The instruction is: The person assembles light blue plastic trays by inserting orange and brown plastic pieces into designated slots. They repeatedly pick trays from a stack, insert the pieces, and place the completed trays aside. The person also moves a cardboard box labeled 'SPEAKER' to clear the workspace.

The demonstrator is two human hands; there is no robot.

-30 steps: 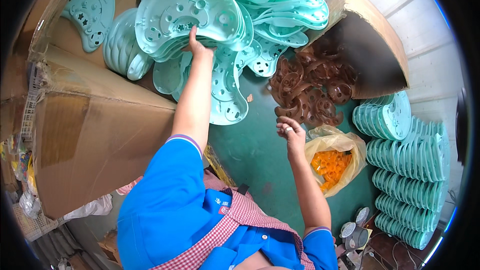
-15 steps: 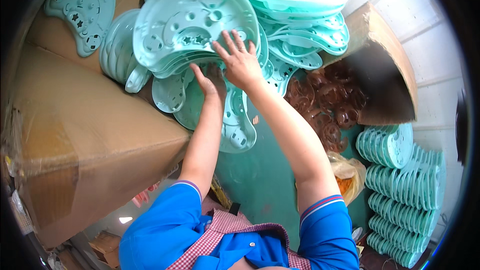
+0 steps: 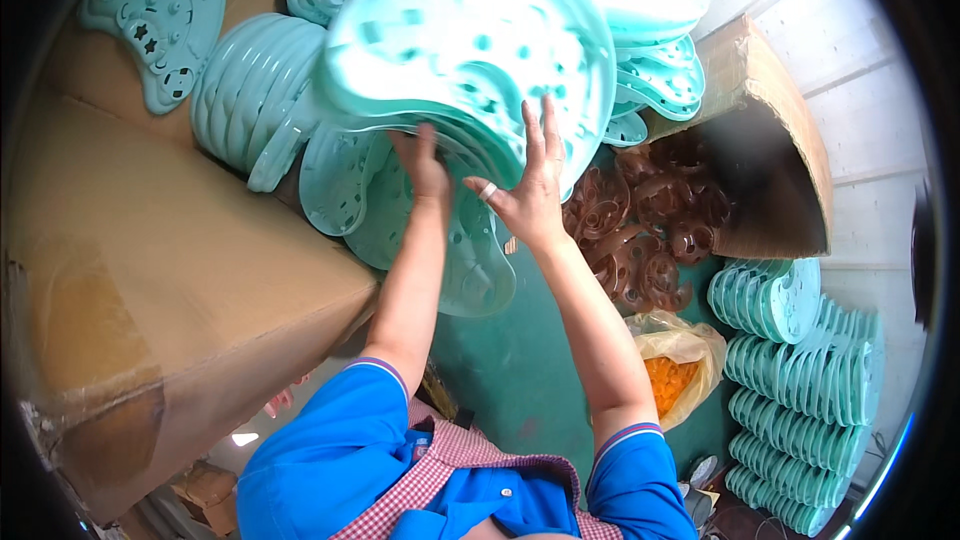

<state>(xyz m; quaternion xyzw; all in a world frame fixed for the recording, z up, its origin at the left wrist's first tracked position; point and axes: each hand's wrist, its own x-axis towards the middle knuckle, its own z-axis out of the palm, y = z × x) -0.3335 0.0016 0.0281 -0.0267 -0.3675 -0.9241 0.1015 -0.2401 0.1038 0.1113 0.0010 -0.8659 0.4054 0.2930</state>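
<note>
A stack of mint-green curved plastic trays (image 3: 450,30), pierced with round, square and other holes, is tilted up in front of me and slightly blurred. My left hand (image 3: 425,168) grips the inner curved edge of the stack, its fingertips partly hidden among the layers. Against the right part of the stack lies my right hand (image 3: 535,185), fingers stretched out and thumb apart, a pale band round the thumb. Beneath the stack, more mint-green trays (image 3: 470,270) rest on the green surface.
Big cardboard boxes (image 3: 200,240) flank my left, with a single tray (image 3: 165,15) lying on cardboard behind. Brown plastic parts (image 3: 655,220) spill from an open carton (image 3: 780,140). A bag of orange pieces (image 3: 675,380) sits nearer. Rows of stacked trays (image 3: 800,380) stand at right.
The tray stack has come up closer and shifted right. My right hand has moved right and down from the top tray's face toward its lower edge; my left hand stays at the inner edge.
</note>
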